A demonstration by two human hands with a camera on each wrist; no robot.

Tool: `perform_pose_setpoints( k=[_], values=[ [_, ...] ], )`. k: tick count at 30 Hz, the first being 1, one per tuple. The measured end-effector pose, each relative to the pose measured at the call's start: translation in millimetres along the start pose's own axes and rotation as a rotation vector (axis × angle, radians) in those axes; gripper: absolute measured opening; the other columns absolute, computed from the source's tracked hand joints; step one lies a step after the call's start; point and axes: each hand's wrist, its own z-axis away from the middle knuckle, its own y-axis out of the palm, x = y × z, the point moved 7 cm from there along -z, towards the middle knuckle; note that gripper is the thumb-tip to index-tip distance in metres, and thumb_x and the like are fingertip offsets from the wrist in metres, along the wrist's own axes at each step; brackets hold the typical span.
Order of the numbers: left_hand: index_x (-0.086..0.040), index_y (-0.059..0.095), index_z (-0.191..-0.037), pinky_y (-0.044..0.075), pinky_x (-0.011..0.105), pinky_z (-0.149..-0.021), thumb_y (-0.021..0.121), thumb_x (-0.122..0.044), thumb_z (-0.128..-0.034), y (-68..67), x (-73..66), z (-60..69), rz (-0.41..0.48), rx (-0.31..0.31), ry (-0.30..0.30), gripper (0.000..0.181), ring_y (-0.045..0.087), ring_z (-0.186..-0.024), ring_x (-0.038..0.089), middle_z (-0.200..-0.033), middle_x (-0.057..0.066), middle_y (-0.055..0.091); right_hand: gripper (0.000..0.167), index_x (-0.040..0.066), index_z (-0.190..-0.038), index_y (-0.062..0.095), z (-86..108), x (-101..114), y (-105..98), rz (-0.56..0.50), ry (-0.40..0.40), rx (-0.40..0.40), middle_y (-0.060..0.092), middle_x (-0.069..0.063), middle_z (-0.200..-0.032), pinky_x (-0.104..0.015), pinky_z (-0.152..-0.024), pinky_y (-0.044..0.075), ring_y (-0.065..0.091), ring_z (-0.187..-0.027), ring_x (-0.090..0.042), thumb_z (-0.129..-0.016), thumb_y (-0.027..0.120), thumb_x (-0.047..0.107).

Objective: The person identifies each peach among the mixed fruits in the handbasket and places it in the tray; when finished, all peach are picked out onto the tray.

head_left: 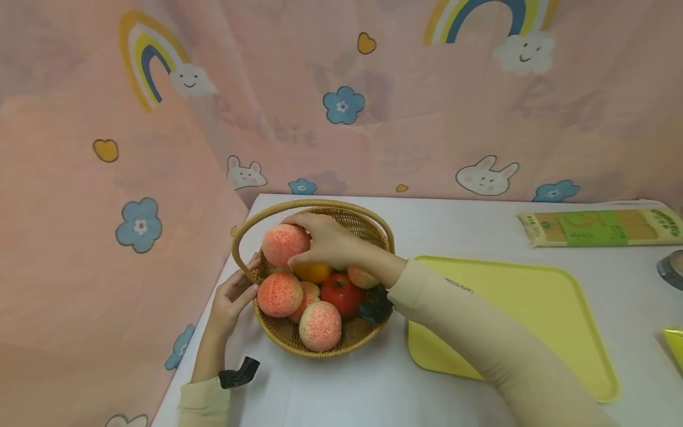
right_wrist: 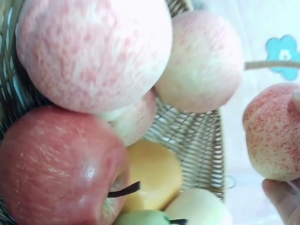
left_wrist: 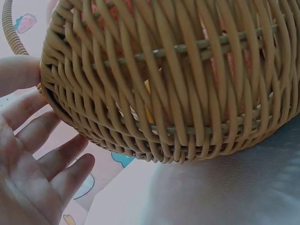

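A wicker basket (head_left: 299, 352) with a tall handle holds a red apple (head_left: 341, 295), a yellow fruit (head_left: 313, 272), a dark green item (head_left: 375, 306) and several peaches. Above its far left part, my right hand (head_left: 326, 240) grips a pink peach (head_left: 286, 244) between thumb and fingers; the right wrist view shows this peach (right_wrist: 274, 133) at its right edge. My left hand (head_left: 226, 305) touches the basket's left side near the handle's base. In the left wrist view, the left hand (left_wrist: 33, 164) has spread, slightly bent fingers against the wicker wall (left_wrist: 164, 93).
A yellow tray (head_left: 512, 296) lies right of the basket, partly under my right sleeve. Behind it at the right is a noodle packet (head_left: 597, 228). A dark round item (head_left: 671, 268) and a yellow packet (head_left: 676, 344) sit at the right edge. Patterned cloth hangs behind and left.
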Motion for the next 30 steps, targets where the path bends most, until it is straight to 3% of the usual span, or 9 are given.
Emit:
perform_pose_setpoints(
  k=[7,11,15,23,30],
  values=[
    [0.011,0.046,-0.133,0.039,0.016,-0.104,0.048,0.009,-0.0889,0.6,0.4,-0.6,-0.01,0.009,-0.014,0.044,0.045,-0.13,0.004,-0.147,0.026,0.034,0.068,0.012,-0.136,0.048,31.0,11.1,-4.5,-0.019,0.028,0.034,0.058,0.0,-0.126,-0.027,-0.089,0.052,0.056,-0.107,-0.01,-0.077,0.077,0.029],
    [0.009,0.046,-0.133,0.039,0.016,-0.103,0.048,0.009,-0.0895,1.1,-0.2,0.0,-0.023,0.011,-0.024,0.044,0.045,-0.13,0.005,-0.147,0.026,0.033,0.07,0.011,-0.138,0.046,52.9,15.4,-9.8,-0.03,0.028,0.022,0.057,-0.001,-0.128,-0.031,-0.089,0.053,0.058,-0.108,-0.012,-0.077,0.077,0.028],
    [0.008,0.047,-0.134,0.039,0.017,-0.104,0.047,0.011,-0.0891,2.2,-3.5,-0.3,-0.021,0.014,0.013,0.045,0.044,-0.132,0.01,-0.148,0.026,0.033,0.069,0.011,-0.136,0.05,78.1,15.0,-19.2,-0.05,-0.01,-0.029,0.058,-0.003,-0.128,-0.032,-0.088,0.054,0.058,-0.109,-0.015,-0.075,0.079,0.026],
    [0.009,0.045,-0.135,0.04,0.017,-0.103,0.048,0.011,-0.0883,5.9,-4.0,-2.2,-0.035,0.033,0.051,0.047,0.047,-0.13,0.01,-0.149,0.027,0.029,0.07,0.014,-0.136,0.049,143.1,-13.7,-40.1,-0.221,0.049,-0.114,0.055,0.0,-0.132,-0.034,-0.096,0.051,0.056,-0.116,-0.017,-0.074,0.081,0.025],
    [0.008,0.046,-0.135,0.039,0.016,-0.104,0.047,0.013,-0.0879,3.0,-8.5,-0.2,-0.044,0.031,0.067,0.047,0.045,-0.132,0.011,-0.149,0.024,0.032,0.066,0.015,-0.134,0.05,197.6,-48.3,-62.9,-0.196,0.14,-0.247,0.056,0.0,-0.131,-0.024,-0.094,0.051,0.054,-0.115,-0.005,-0.075,0.08,0.019]
  ],
)
